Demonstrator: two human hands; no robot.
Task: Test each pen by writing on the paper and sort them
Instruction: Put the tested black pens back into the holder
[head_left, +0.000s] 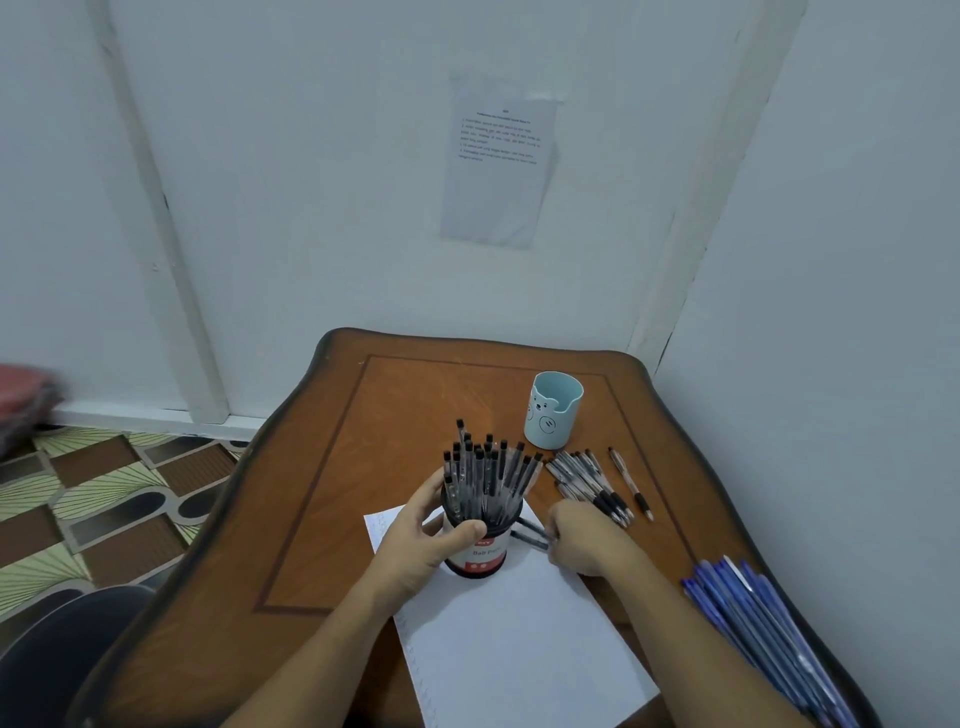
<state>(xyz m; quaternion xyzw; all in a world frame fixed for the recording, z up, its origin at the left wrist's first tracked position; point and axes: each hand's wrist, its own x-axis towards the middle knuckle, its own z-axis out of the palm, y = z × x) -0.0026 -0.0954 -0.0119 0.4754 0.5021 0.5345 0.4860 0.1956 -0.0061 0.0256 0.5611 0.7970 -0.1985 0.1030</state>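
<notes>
A round ball-pen tub (480, 553) full of black-capped pens (485, 470) stands on the white paper (519, 639) on the wooden table (311, 519). My left hand (431, 535) grips the tub's side, thumb across its front. To its right, my right hand (582, 538) holds a dark pen (530, 538) that lies low over the paper beside the tub. A loose pile of black pens (589, 480) lies just beyond my right hand. One more pen (630, 483) lies apart to the right of that pile.
A pale blue bear-face cup (553, 410) stands at the back of the table. Several blue pens (763, 629) lie along the table's right edge. A printed sheet (498, 161) is taped on the wall. A dark chair (62, 654) sits at lower left.
</notes>
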